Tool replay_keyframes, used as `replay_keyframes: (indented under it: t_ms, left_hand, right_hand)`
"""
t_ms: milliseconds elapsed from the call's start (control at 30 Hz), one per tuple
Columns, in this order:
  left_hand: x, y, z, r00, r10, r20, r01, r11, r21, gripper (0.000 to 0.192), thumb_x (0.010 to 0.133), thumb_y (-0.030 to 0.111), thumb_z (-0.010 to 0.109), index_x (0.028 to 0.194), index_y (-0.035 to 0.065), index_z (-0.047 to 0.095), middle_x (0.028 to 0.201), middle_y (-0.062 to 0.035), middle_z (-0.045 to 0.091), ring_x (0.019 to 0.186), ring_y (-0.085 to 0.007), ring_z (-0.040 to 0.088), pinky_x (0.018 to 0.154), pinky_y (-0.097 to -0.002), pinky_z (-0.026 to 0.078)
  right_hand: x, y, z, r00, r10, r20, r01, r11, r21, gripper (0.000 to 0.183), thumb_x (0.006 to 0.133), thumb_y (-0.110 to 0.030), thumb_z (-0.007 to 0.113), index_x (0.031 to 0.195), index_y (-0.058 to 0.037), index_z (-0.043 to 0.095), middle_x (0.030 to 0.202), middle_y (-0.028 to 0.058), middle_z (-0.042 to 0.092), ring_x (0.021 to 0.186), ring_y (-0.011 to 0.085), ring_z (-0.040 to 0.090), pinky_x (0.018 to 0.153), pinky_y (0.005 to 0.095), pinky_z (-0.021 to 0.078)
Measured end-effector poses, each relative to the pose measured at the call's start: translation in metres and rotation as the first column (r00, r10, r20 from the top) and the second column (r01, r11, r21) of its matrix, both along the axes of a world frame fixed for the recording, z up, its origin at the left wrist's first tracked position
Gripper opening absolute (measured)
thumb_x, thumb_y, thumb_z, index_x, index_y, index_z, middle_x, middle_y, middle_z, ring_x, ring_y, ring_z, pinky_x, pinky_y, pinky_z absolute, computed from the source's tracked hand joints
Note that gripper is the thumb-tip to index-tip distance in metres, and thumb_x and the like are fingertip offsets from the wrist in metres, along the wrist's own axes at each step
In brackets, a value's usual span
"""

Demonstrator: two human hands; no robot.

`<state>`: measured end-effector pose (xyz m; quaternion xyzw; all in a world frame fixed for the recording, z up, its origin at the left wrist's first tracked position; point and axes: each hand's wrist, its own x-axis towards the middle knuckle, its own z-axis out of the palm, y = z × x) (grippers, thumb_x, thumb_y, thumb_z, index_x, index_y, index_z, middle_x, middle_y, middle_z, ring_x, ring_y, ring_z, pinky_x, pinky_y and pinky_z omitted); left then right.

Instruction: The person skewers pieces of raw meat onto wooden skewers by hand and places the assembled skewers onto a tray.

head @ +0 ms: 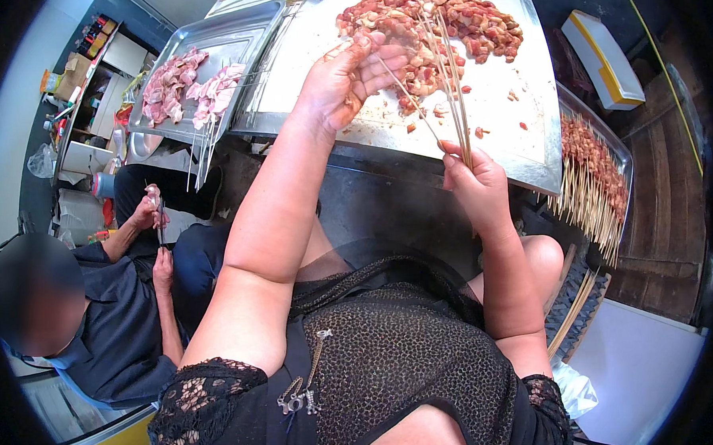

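My left hand [359, 76] is over the near side of the metal work table [526, 155], palm turned up, fingers extended and apart, wet with meat residue. My right hand [477, 178] grips several thin bamboo skewers [460, 110] by their lower ends at the table's near edge. One bare skewer [414, 100] slants away from the others, its tip close to my left fingers. Behind the hands lies a large heap of cut, marinated raw meat [485, 20]. Small scraps of meat lie scattered on the near part of the table.
At left, a metal tray [270, 32] holds pale raw meat [169, 90] and skewers. A person [122, 328] sits beside me, holding skewers and meat. At right, another tray [627, 169] holds many loaded skewers [593, 182]; a white and yellow box [600, 63] stands beyond it.
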<state>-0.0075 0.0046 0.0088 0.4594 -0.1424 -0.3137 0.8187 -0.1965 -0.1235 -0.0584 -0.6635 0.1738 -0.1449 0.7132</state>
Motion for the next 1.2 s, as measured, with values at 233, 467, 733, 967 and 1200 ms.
replay_keyframes:
  t_ms: [233, 467, 733, 967, 1200]
  left_hand:
    - [-0.011, -0.009, -0.005, 0.997, 0.033, -0.071, -0.037, 0.998, -0.057, 0.027, 0.094, 0.016, 0.041, 0.111, -0.0051, 0.047, 0.107, -0.0259, 0.057, 0.097, -0.0319, 0.06, 0.086, -0.0419, 0.051]
    - [-0.017, -0.014, -0.007, 0.996, -0.042, -0.078, 0.039, 0.998, -0.047, 0.025, 0.093, 0.013, 0.042, 0.11, -0.0039, 0.048, 0.108, -0.0257, 0.057, 0.095, -0.0302, 0.061, 0.085, -0.0415, 0.052]
    - [-0.011, -0.014, -0.008, 0.995, 0.037, 0.093, -0.029, 0.996, -0.086, 0.026, 0.093, 0.009, 0.041, 0.115, -0.0051, 0.043, 0.113, -0.0222, 0.052, 0.107, -0.0301, 0.055, 0.091, -0.0422, 0.048]
    - [-0.005, -0.012, -0.004, 0.991, 0.109, -0.083, -0.123, 0.975, -0.185, 0.026, 0.095, 0.014, 0.037, 0.111, -0.0048, 0.044, 0.104, -0.0203, 0.057, 0.1, -0.0317, 0.058, 0.09, -0.0444, 0.049]
    - [-0.006, -0.007, -0.008, 0.995, 0.09, -0.046, -0.092, 0.995, -0.046, 0.025, 0.095, 0.016, 0.038, 0.104, -0.0043, 0.049, 0.093, -0.016, 0.058, 0.088, -0.026, 0.062, 0.084, -0.0438, 0.052]
  right_hand:
    - [0.003, 0.009, 0.001, 0.996, -0.065, 0.065, 0.072, 0.991, -0.109, 0.02, 0.087, -0.008, 0.054, 0.104, -0.0028, 0.064, 0.062, -0.003, 0.051, 0.055, 0.0037, 0.047, 0.051, 0.019, 0.0384]
    - [0.006, 0.009, 0.007, 0.997, -0.071, 0.043, 0.078, 0.978, -0.194, 0.02, 0.087, -0.008, 0.054, 0.105, -0.0021, 0.063, 0.062, -0.001, 0.051, 0.055, 0.0048, 0.048, 0.052, 0.02, 0.0399]
    - [0.006, 0.006, 0.009, 0.996, -0.083, 0.027, 0.086, 0.984, -0.159, 0.02, 0.087, -0.007, 0.054, 0.105, -0.0016, 0.063, 0.063, -0.0026, 0.052, 0.057, 0.0041, 0.047, 0.054, 0.0193, 0.0393]
    - [0.003, 0.007, 0.007, 0.998, -0.065, 0.028, 0.069, 0.975, -0.211, 0.02, 0.087, -0.006, 0.055, 0.105, -0.003, 0.064, 0.063, -0.0023, 0.052, 0.056, 0.0042, 0.048, 0.053, 0.0192, 0.0401]
    - [0.003, 0.007, 0.005, 0.998, -0.05, 0.034, 0.058, 0.959, -0.278, 0.02, 0.086, -0.006, 0.055, 0.104, -0.003, 0.064, 0.062, -0.0009, 0.053, 0.055, 0.0053, 0.05, 0.052, 0.0204, 0.0421]
